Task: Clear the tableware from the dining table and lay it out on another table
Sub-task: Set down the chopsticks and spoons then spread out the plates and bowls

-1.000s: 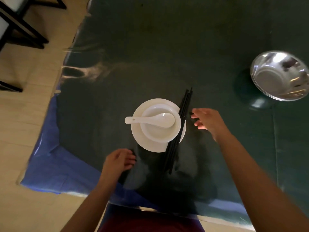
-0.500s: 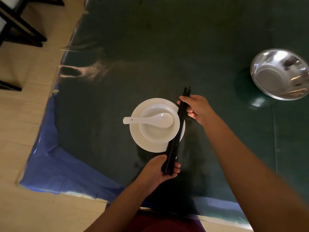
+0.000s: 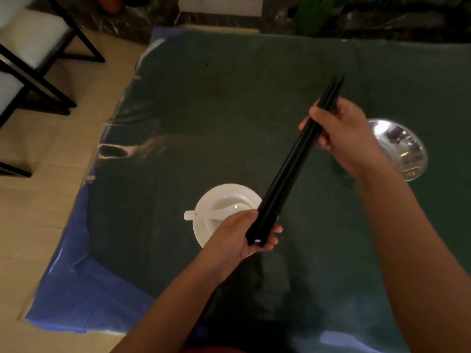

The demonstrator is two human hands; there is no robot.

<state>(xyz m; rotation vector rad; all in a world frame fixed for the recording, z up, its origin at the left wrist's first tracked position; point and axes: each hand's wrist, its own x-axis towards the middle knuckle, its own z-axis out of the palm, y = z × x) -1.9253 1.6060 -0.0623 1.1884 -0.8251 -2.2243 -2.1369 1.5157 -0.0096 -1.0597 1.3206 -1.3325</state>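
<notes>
You hold a bundle of long black chopsticks (image 3: 293,161) in the air above the dark green table (image 3: 204,110), one hand at each end. Your left hand (image 3: 244,238) curls its fingers under the blunt near end, thumb on top, gripping it. Your right hand (image 3: 341,133) pinches the bundle near the far tapered end, fingers wrapped round it, with the tips sticking out just beyond that grip. Between your two grips the sticks run straight and slanted, rising away from you toward the right. Directly beneath your left grip sits a round white ceramic plate (image 3: 201,230) carrying a small white bowl (image 3: 224,202), and a white ceramic soup spoon (image 3: 204,214) rests in that bowl with its handle pointing left. Just beyond your right hand, partly hidden by it, a shiny steel bowl (image 3: 405,146) stands on the table. The chopsticks look light, stiff and smooth, so loose ones could likely slide out of the bundle; keeping both ends squeezed together seems wise. The plate, bowl and spoon are probably breakable and heavier, best lifted from under the plate's rim.
</notes>
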